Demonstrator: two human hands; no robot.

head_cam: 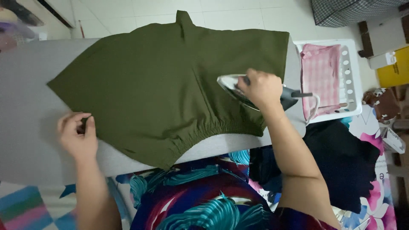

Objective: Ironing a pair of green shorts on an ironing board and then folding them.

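our right hand (pixel 263 88) has its grip closed around the handle of the iron (pixel 255 94), whose long axis runs left-right with the pointed tip facing left, on the olive green garment (pixel 162 89). our left hand (pixel 77 134) pinches the garment's lower left edge on the grey ironing surface (pixel 25 106).

— What colours do you see on the board?

— I see an olive-green garment (pixel 170 81), plain, on a pale grey ironing board (pixel 25 127). The iron (pixel 251 91) I hold is white and dark grey.

— And around it?

— A white basket (pixel 351 76) holds pink checked cloth (pixel 321 76). Below me lies fabric (pixel 204 200) in navy with teal swirls and magenta, beside a black heap (pixel 341 162) and a yellow box (pixel 394 68).
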